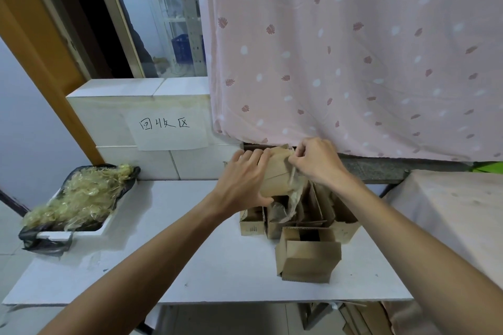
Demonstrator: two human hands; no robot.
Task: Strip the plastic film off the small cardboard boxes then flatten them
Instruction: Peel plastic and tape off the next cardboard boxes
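Note:
I hold a small brown cardboard box (276, 174) above the table's far side. My left hand (242, 179) grips its left face and bottom edge. My right hand (317, 162) pinches clear plastic film (292, 196) at the box's upper right corner; the film hangs down the box's right side in a crinkled strip. Below the held box stands a cluster of several small open cardboard boxes (302, 219). One more small box (310, 258) lies tipped nearer to me on the white table (190, 253).
At the table's left end a white tray lined with a black bag (79, 198) is heaped with yellowish stripped film. A paper sign (166, 128) hangs on the tiled ledge behind. A pink curtain (353, 49) hangs at the back right. A cloth-covered surface (449, 198) stands to the right.

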